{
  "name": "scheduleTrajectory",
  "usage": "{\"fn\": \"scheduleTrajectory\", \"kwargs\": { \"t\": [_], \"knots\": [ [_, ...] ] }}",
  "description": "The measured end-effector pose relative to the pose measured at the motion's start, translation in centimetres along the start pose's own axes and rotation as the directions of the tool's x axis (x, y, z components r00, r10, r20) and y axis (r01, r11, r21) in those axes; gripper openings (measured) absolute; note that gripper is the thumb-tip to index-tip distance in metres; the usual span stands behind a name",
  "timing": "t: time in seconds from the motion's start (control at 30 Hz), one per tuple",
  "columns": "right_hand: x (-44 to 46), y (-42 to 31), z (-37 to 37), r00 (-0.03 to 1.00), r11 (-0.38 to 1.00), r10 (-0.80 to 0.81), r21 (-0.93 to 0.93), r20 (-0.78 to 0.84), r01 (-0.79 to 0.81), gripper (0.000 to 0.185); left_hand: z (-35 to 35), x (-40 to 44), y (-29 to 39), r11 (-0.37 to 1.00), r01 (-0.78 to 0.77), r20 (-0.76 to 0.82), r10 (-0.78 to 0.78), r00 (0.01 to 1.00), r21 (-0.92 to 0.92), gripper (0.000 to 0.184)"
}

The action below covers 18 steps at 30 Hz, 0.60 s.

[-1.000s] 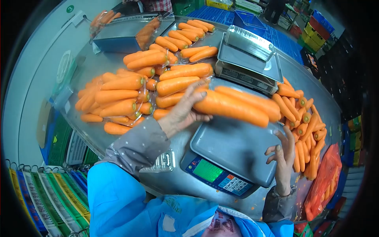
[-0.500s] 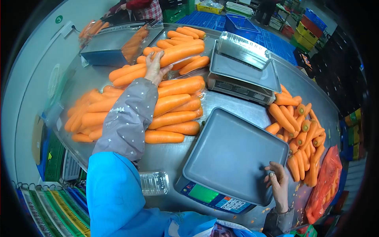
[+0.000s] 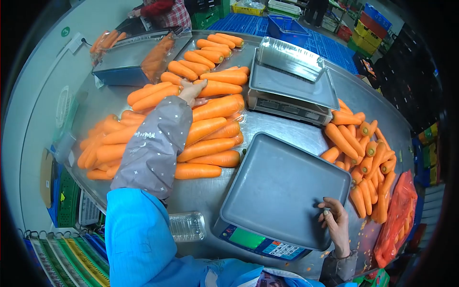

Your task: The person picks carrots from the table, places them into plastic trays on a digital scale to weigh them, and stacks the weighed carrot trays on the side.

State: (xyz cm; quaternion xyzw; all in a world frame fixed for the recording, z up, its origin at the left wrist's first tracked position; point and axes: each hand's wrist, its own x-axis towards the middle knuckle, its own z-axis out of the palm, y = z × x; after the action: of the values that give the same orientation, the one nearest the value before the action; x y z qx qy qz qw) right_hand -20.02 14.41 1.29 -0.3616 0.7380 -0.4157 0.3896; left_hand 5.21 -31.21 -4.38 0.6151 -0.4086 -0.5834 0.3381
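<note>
My left hand (image 3: 192,92) reaches out over the packed carrots and grips the near end of a clear tray of carrots (image 3: 219,87), its fingers on the lowest carrot. Just below that hand lies another group of large carrots (image 3: 210,130), partly in clear plastic. My right hand (image 3: 337,222) hangs over the right edge of the grey pan (image 3: 287,186) of the nearer scale, fingers loosely bent and apart, holding nothing. The scale's green display (image 3: 246,237) faces me. An empty clear plastic tray (image 3: 186,226) lies left of this scale.
A second scale (image 3: 292,103) bears a clear tray (image 3: 291,57). Loose carrots (image 3: 366,158) are heaped at right, beside a red bag (image 3: 396,217). More carrots (image 3: 107,143) lie at left. A wrapping machine (image 3: 126,64) stands at the back left; another person (image 3: 169,13) is behind it.
My left hand has lowered the tray of carrots among the others at the back and drawn slightly nearer. My right hand has hardly moved. The view has shifted slightly.
</note>
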Motion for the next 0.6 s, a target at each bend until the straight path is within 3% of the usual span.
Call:
{"fn": "scheduleTrajectory", "kwargs": {
  "t": [0.13, 0.37, 0.43, 0.53, 0.6],
  "knots": [
    [-1.0, 0.1, -0.6, 1.000, 1.000, -0.016, -0.026, 0.005, 0.016, 0.029, -0.3, 0.6, -0.2, 0.978, 0.012, -0.021, -0.007, 1.000, 0.209, 0.080],
    [-2.5, 0.4, -1.1, 0.999, 0.998, -0.049, -0.034, 0.004, 0.050, 0.029, -2.3, -1.7, -0.1, 0.972, -0.134, 0.088, 0.119, 0.989, 0.191, 0.073],
    [-3.0, 0.3, -1.2, 0.999, 0.998, -0.046, -0.042, -0.004, 0.046, 0.029, -3.2, -7.0, 1.7, 0.877, -0.248, 0.148, 0.204, 0.968, 0.411, 0.061],
    [-3.7, 0.6, -1.4, 0.999, 0.999, -0.021, -0.038, -0.048, 0.019, 0.030, -6.6, -9.7, 0.0, 0.651, -0.622, 0.260, 0.570, 0.779, 0.436, 0.038],
    [-4.1, 0.6, -1.4, 0.999, 0.997, -0.054, -0.047, -0.005, 0.053, 0.031, -8.1, -16.4, -0.7, 0.462, -0.752, 0.385, 0.659, 0.646, 0.471, 0.021]
  ]
}}
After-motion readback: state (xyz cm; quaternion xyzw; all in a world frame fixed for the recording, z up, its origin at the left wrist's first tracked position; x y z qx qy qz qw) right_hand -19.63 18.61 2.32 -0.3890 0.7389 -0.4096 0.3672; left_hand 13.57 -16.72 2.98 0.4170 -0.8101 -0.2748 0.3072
